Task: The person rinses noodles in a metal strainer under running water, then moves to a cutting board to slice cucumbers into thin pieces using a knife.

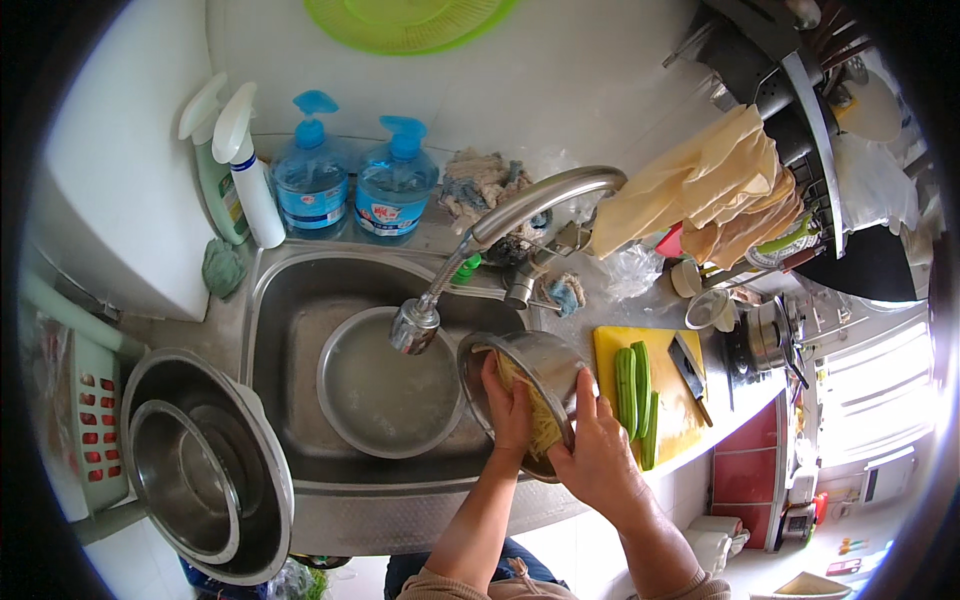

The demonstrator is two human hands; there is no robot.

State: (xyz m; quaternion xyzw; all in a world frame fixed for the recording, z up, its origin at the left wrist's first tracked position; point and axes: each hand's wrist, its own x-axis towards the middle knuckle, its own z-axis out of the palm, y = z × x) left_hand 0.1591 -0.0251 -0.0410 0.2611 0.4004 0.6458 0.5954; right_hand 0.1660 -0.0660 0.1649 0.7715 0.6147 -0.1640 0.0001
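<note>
A steel bowl (551, 367) is tilted on its side over the right end of the sink (281, 420), its mouth facing left. Pale yellow shreds (541, 420), seemingly potato, lie inside it. My right hand (600, 450) grips the bowl's rim and outer wall from the right. My left hand (508, 412) reaches into the mouth and lies against the shreds; whether its fingers close on any is hidden. Left of the bowl, a round steel basin (390, 390) of cloudy water sits in the sink. The faucet's spray head (414, 327) hangs above this basin, with no stream visible.
Right of the sink, a yellow cutting board (675, 442) holds several green cut gourd pieces (634, 390) and a knife (688, 367). Nested steel bowls (184, 480) stand at the left. Behind are blue pump bottles (394, 187), spray bottles (251, 187) and hanging tan cloths (697, 180).
</note>
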